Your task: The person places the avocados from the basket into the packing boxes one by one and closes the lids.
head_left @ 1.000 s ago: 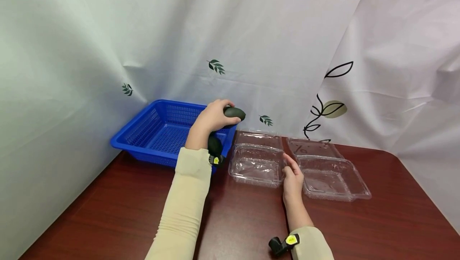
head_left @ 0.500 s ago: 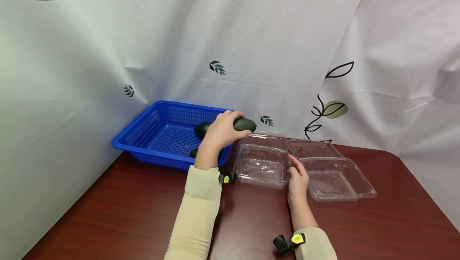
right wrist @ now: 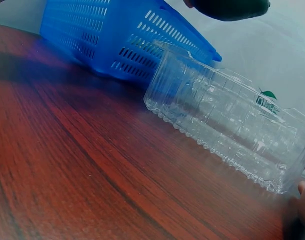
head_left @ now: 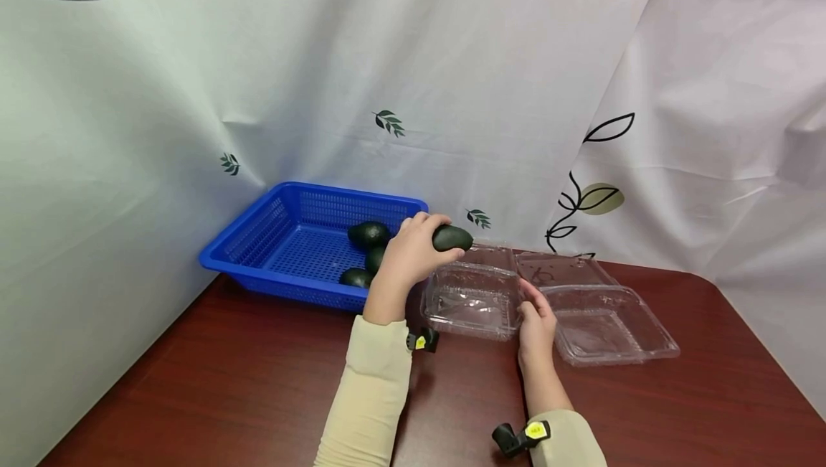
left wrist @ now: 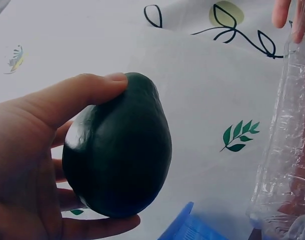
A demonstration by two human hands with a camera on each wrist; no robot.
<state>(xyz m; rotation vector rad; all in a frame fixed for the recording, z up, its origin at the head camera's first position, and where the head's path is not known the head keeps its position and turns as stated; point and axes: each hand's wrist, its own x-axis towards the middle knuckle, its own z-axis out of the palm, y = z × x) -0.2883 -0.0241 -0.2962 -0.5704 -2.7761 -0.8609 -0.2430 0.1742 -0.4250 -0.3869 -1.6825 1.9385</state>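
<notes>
Above clamshell [head_left: 474,295]: avocado [head_left: 452,238] in left hand [head_left: 408,257]

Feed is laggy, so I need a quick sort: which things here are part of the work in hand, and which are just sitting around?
In use:
left hand gripping an avocado
right hand touching the near clear clamshell box
blue basket holding three more avocados

Lying about:
second clear clamshell box
leaf-print sheet behind

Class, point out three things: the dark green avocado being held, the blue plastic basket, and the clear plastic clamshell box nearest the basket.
dark green avocado [left wrist: 120,150], left wrist view, middle of skin.
blue plastic basket [head_left: 248,223], head view, left wall.
clear plastic clamshell box [head_left: 471,327], head view, front wall.
</notes>
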